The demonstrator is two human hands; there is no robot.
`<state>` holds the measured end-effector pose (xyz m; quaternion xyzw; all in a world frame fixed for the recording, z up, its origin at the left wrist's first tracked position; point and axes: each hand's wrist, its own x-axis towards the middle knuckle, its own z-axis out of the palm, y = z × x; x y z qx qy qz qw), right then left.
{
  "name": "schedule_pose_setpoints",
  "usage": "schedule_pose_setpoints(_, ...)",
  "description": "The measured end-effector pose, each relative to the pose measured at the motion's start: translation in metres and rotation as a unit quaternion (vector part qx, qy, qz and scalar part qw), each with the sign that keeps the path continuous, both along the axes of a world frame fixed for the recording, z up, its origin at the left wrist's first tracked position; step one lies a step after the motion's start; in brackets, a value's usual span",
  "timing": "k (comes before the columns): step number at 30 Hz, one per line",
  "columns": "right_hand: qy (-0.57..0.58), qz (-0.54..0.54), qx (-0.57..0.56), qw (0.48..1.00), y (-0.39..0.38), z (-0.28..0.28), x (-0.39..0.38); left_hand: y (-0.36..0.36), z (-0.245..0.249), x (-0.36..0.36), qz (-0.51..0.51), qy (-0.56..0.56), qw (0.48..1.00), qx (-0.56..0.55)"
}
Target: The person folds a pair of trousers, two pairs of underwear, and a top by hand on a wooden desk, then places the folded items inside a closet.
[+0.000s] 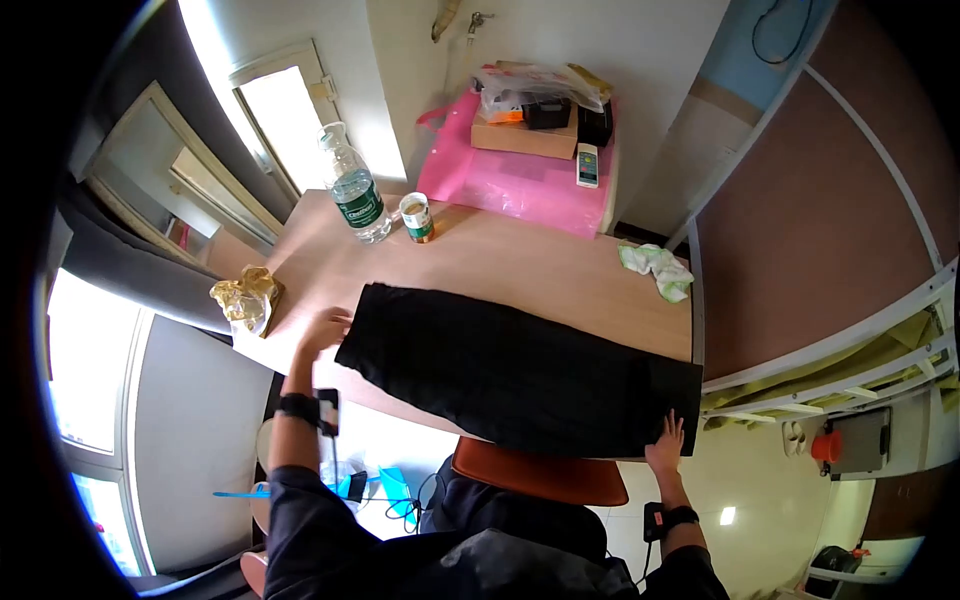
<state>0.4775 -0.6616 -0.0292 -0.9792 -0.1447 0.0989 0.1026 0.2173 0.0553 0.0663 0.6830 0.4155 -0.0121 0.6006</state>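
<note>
Your right hand (666,442) rests with fingers spread on the near right corner of the black cloth (510,365), which lies lengthwise along the front of the worktop (480,255) and hides part of its near edge. Your left hand (326,328) is at the cloth's left end; whether it grips or only touches, you cannot tell. The dark folds blur together, leaving the garment's kind unclear.

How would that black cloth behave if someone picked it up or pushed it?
The black cloth would probably hang floppy, since soft wrinkles show in it. Its flat spread suggests it won't roll, but might bunch up if pushed along the table.
</note>
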Motion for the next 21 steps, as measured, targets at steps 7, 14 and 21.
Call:
schedule_pose_setpoints(7, 0.020, -0.047, -0.055, 0.997, 0.036, 0.026, -0.013, -0.097, -0.024, 0.044, -0.098, -0.126, 0.780, 0.606)
schedule_pose_setpoints(14, -0.004, 0.105, -0.005, 0.994, -0.042, -0.061, 0.017, -0.125, -0.062, 0.054, -0.231, 0.030, 0.756, 0.611)
schedule_pose_setpoints(21, 0.050, -0.245, 0.267, 0.931, 0.040, 0.076, -0.017, -0.207, -0.011, 0.097, -0.184, -0.167, 0.823, 0.511)
